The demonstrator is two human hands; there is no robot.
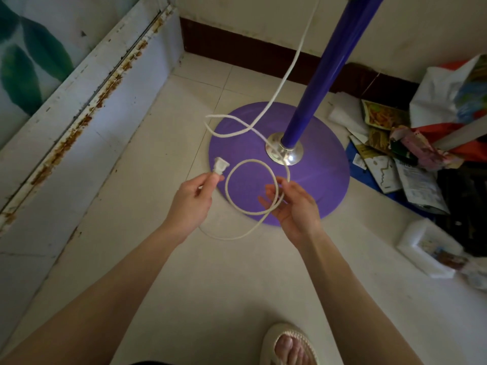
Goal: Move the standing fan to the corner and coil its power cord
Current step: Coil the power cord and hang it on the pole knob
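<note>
The left hand [193,197] is pinching the flat white plug [219,167] between thumb and fingertips, while the right hand [292,204] is curling its fingers loosely around the white power cord [266,122], holding one round loop above the fan's base. The cord is trailing in soft curves over the matte purple disc base [321,175] and rising beside the glossy blue pole [332,67], which is sitting in a shiny chrome collar [286,154]. The standing fan is resting on pale floor tiles [184,272] near the corner, beside a heap of crumpled bags and printed packets [411,143].
</note>
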